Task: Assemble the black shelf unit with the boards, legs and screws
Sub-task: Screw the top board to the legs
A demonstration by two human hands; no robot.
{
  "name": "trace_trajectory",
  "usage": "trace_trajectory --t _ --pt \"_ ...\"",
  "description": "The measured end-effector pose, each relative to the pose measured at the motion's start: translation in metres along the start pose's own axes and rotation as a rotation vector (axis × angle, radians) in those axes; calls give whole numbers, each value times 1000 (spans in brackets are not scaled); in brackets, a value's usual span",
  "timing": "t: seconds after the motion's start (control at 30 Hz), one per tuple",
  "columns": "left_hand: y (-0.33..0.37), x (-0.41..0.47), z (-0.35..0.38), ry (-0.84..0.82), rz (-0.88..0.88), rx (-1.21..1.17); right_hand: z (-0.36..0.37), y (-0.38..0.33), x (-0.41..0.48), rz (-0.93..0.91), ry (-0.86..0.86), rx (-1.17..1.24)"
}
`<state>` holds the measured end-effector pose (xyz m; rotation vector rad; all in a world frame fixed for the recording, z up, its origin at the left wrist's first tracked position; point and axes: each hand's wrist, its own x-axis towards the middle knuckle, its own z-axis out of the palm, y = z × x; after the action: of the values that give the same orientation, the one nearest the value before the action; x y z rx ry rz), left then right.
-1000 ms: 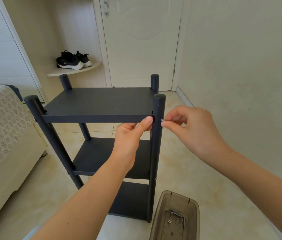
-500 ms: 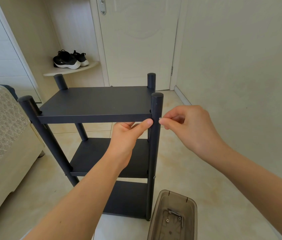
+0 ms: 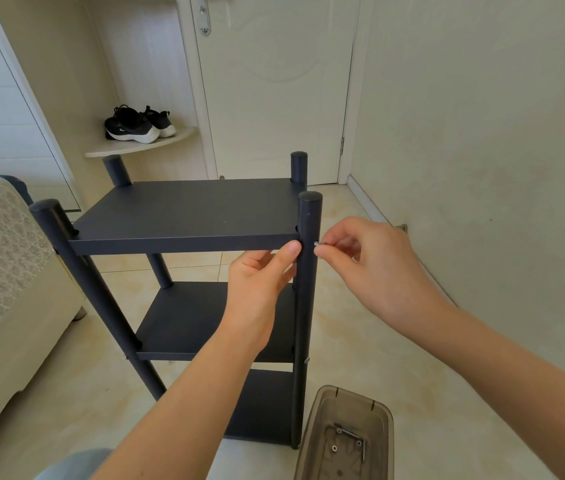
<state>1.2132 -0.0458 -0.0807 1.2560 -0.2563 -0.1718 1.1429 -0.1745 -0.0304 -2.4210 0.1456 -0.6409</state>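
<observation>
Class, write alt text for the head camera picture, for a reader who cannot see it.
A person's right hand pinches a small silver screw at the near right leg of a black shelf unit, while the left hand holds the top board. A brown box of hardware sits on the floor.

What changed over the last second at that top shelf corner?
The right hand, pinching the screw, moved left, bringing its tip from just off the front right leg up against the leg's side at top board height. Nothing was let go. The left hand stayed holding the board's corner, thumb on its front edge.
</observation>
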Motion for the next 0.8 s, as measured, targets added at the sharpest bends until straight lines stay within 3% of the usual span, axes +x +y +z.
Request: trace_trajectory --t 0.13,0.43,0.8 --pt "-6 -5 5 -43 3 -85 1 0 -1 -40 21 -40" --pt "-14 -9 16 30 -17 -189 1 0 -1 -47 11 -83" --pt "-12 -7 18 53 -16 -177 -1 -4 0 -92 37 -159"
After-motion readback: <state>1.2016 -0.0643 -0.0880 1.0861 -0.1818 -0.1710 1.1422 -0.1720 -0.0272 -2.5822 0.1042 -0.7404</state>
